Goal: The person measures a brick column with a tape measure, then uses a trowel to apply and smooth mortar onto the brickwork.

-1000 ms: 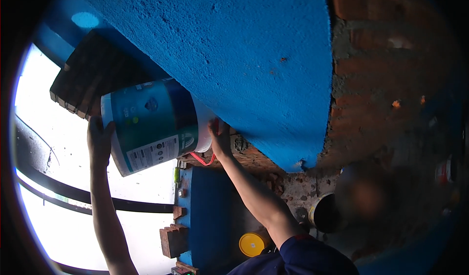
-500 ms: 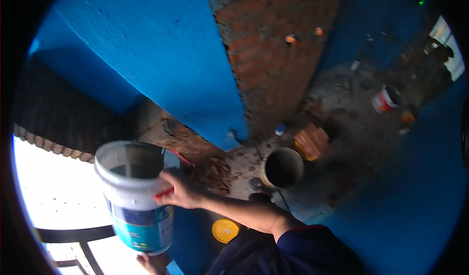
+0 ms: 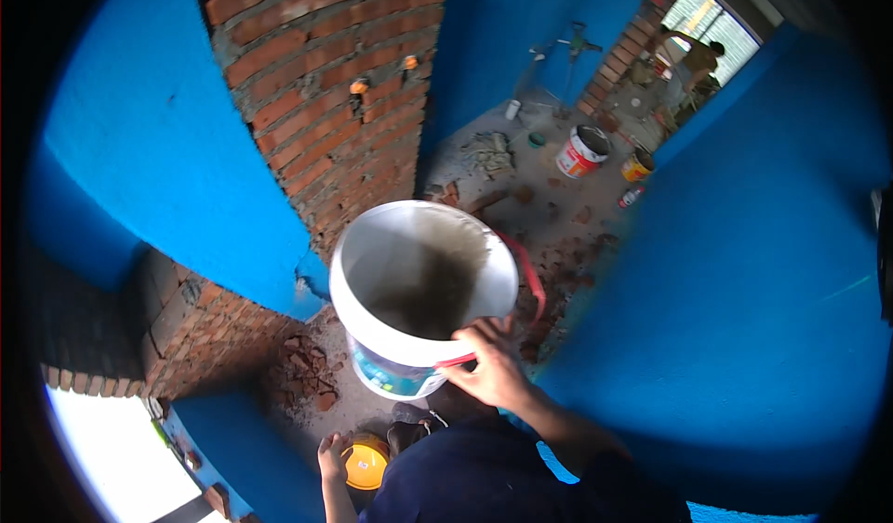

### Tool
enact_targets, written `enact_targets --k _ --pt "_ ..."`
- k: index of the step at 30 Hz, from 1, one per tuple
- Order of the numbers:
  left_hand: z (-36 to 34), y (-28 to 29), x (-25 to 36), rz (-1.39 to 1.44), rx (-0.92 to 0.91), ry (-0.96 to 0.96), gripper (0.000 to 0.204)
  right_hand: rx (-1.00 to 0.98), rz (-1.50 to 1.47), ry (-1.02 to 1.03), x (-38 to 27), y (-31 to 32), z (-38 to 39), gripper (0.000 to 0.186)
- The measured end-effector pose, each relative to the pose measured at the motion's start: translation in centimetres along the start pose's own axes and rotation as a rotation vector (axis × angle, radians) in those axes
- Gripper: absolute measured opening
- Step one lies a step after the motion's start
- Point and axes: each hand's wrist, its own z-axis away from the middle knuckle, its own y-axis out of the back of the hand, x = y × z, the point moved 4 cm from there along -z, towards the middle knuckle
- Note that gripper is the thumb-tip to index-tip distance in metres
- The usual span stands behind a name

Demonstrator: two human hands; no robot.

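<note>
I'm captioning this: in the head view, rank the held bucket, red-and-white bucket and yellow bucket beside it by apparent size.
1. Held bucket
2. Red-and-white bucket
3. Yellow bucket
Nearness enlarges the first; true sizes unsure.

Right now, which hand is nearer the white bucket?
Right. The right hand grips the white bucket at its rim; the left hand is apart from it, lower and to its left in the picture.
</note>
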Motion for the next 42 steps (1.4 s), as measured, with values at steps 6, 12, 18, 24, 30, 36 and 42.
enact_targets --k 6,12,18,24,30,36,42 --pt "-4.3 1.4 -5.7 -0.208 0.089 0.263 0.009 0.239 0.316 -0.162 16.1 8.0 1.1 0.037" --pt "-7.2 -2.7 -8.9 -0.141 0.289 0.476 0.011 0.176 0.352 -0.5 39.0 10.7 0.8 0.043" --pt "-2.8 -19.3 -5.9 -0.306 0.249 0.448 0.012 -0.071 0.4 -0.641 58.2 8.7 -1.1 0.049" --pt "0.5 -27.2 -7.8 -0.398 0.132 0.349 0.009 -0.256 0.734 -0.484 72.0 3.1 -8.1 0.041" --pt "4.9 -29.4 -4.8 -0.912 0.375 0.498 0.021 -0.306 0.662 -0.512 84.1 -3.4 -7.0 0.031" --pt "9.7 -31.3 -5.8 -0.791 0.57 0.542 0.027 -0.596 0.62 -0.66 85.8 -9.0 -5.4 0.02" --pt "10.8 -31.8 -8.2 -0.75 0.538 0.607 0.032 -0.665 0.623 -0.742 80.0 -12.1 -4.4 0.028"
